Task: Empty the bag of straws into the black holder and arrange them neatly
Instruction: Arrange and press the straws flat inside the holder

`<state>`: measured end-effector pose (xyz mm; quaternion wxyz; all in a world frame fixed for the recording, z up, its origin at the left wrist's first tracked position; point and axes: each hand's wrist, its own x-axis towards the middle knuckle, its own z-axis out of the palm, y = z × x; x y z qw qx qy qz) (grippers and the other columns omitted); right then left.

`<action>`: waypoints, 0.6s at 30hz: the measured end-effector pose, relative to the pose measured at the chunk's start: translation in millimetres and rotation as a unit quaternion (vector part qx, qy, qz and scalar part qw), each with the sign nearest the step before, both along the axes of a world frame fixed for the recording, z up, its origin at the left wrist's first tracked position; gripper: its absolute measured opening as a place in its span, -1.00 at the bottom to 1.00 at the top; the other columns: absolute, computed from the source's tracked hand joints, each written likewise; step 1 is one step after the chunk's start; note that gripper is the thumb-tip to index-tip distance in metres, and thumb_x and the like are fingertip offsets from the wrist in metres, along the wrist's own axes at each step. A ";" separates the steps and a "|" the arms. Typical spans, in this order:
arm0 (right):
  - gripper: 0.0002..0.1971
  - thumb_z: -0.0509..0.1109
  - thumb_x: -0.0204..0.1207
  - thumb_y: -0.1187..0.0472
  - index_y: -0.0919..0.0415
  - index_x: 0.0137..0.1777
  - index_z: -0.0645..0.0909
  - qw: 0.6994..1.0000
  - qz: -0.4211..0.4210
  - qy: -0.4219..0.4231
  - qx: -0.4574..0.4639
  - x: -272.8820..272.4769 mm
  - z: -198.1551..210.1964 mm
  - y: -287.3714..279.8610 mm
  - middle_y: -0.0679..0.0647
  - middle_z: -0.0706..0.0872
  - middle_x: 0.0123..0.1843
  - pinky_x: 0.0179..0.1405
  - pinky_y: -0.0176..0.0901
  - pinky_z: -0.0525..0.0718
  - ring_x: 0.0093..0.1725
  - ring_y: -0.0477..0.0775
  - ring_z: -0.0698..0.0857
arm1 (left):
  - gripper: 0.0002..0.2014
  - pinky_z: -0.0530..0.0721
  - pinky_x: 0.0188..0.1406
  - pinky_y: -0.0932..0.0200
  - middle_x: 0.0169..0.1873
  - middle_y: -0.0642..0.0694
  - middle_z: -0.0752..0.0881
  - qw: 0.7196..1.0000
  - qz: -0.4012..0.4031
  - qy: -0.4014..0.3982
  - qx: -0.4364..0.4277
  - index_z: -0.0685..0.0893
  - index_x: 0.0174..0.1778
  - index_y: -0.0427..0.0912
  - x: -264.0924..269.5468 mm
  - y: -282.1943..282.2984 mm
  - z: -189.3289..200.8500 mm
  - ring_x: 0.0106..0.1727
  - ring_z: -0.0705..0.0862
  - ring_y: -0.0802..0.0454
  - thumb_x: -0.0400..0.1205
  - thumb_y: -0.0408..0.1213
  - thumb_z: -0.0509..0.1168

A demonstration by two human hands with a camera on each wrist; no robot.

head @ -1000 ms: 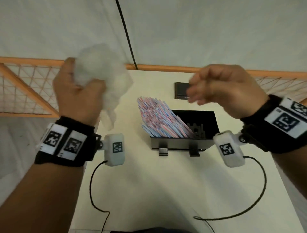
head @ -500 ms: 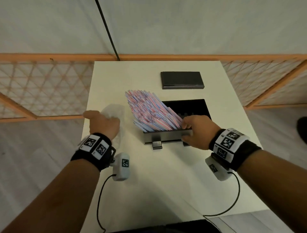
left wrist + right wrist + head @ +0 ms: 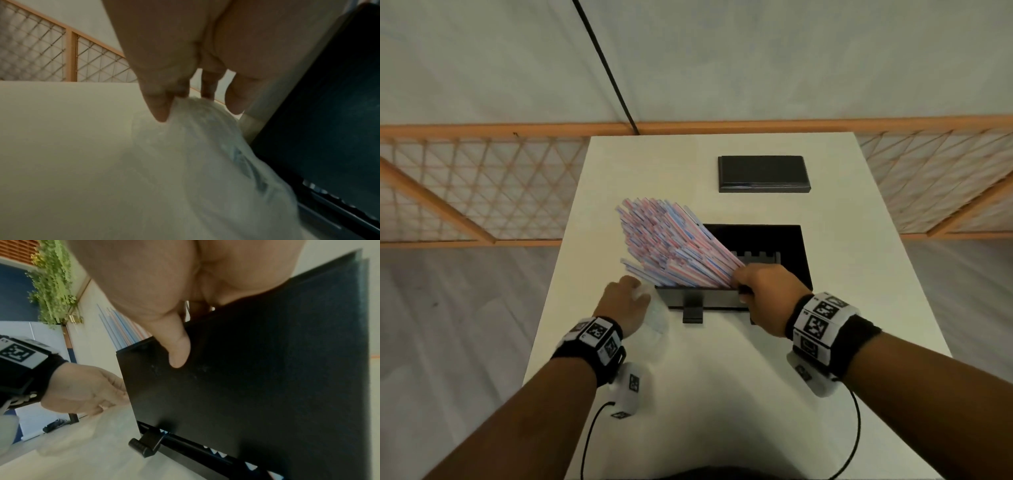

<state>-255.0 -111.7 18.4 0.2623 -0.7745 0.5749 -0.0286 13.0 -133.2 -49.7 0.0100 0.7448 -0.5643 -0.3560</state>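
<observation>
Pink, blue and white straws (image 3: 667, 243) stand in the black holder (image 3: 715, 301) and fan out, leaning over its left edge. My right hand (image 3: 760, 294) grips the holder's front wall near the right end. The right wrist view shows the thumb (image 3: 179, 353) on the outside of the holder (image 3: 246, 386) and the fingers over the rim. My left hand (image 3: 625, 301) pinches the crumpled clear bag (image 3: 657, 318) at the holder's front left corner. In the left wrist view the fingertips (image 3: 160, 116) hold the bag (image 3: 205, 154) on the tabletop, beside the holder (image 3: 329, 129).
A flat black lid (image 3: 763, 173) lies at the back of the white table (image 3: 722, 394). The holder's right half shows a toothed insert (image 3: 756, 257). An orange-framed mesh fence (image 3: 482, 192) runs behind and beside the table. Wrist-camera cables trail at the near edge.
Both hands came down from in front of the camera. The left hand brought the bag to the table, then right to the holder's corner. The right hand took hold of the holder's front wall.
</observation>
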 end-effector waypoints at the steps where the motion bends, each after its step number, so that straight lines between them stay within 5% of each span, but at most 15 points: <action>1: -0.88 0.29 0.50 0.35 0.18 -0.08 0.63 1.000 -0.001 -0.007 0.000 -0.8 0.9 -0.6 0.10 0.69 -0.11 -0.14 -0.06 0.68 -0.15 0.13 0.65 | -0.51 0.54 0.39 -0.04 0.56 -0.25 0.49 0.999 -0.031 -0.003 0.018 0.39 0.62 -0.11 -0.1 2.7 0.5 0.46 0.57 -0.30 0.78 -0.06 0.24; 3: -0.93 0.39 0.48 0.19 0.17 -0.17 0.62 1.000 -0.011 -0.027 0.000 -1.5 4.9 -1.6 0.07 0.68 -0.21 -0.22 -0.12 0.63 -0.23 0.09 0.64 | -0.46 0.45 0.48 0.00 0.63 -0.17 0.46 0.997 -0.061 -0.015 0.034 0.34 0.69 -0.04 0.7 7.3 1.1 0.57 0.50 -0.23 0.78 -0.04 0.23; 6: -0.74 0.49 0.46 0.02 0.19 -0.23 0.55 0.995 -0.071 -0.074 -0.014 -2.9 6.2 -6.0 0.01 0.62 -0.32 -0.36 -0.27 0.52 -0.35 -0.04 0.57 | -0.40 0.32 0.61 -0.06 0.64 -0.19 0.39 0.995 -0.069 -0.071 -0.018 0.42 0.66 -0.07 3.4 9.4 4.4 0.63 0.37 -0.26 0.71 0.03 0.32; 9: -0.75 0.47 0.43 0.03 0.16 -0.04 0.56 0.989 -0.131 -0.066 -0.004 -3.0 6.6 -18.1 0.03 0.63 -0.11 -0.23 -0.22 0.54 -0.18 0.03 0.60 | -0.40 0.38 0.50 -0.07 0.45 -0.24 0.47 0.992 -0.056 -0.082 -0.083 0.55 0.51 -0.22 2.8 9.7 13.1 0.50 0.43 -0.28 0.61 0.01 0.45; 12: -0.51 0.44 0.41 0.01 0.14 0.32 0.52 0.990 -0.126 0.013 0.062 0.8 8.3 -31.1 0.07 0.57 0.12 0.00 -0.14 0.60 0.04 0.09 0.61 | -0.50 0.51 0.22 0.10 0.32 -0.20 0.53 0.995 -0.029 -0.016 -0.092 0.60 0.40 -0.26 1.2 6.4 18.9 0.18 0.61 -0.12 0.62 -0.07 0.48; 14: -0.46 0.42 0.42 0.01 0.11 0.41 0.50 0.988 -0.116 0.028 0.097 6.6 11.2 -36.9 0.10 0.63 0.17 0.08 -0.08 0.67 0.09 0.13 0.65 | -0.52 0.51 0.23 0.08 0.33 -0.20 0.55 0.995 -0.035 -0.010 -0.095 0.62 0.40 -0.23 3.4 5.6 18.5 0.23 0.62 -0.15 0.62 -0.10 0.48; 18: -0.72 0.43 0.43 0.12 0.06 0.14 0.60 0.986 -0.094 0.056 0.122 14.6 13.3 -43.9 0.09 0.72 0.01 0.00 -0.06 0.71 -0.01 0.15 0.71 | -0.51 0.40 0.40 -0.03 0.33 -0.22 0.54 0.990 -0.049 -0.029 -0.133 0.66 0.32 -0.23 6.9 9.8 20.7 0.44 0.43 -0.28 0.53 -0.10 0.54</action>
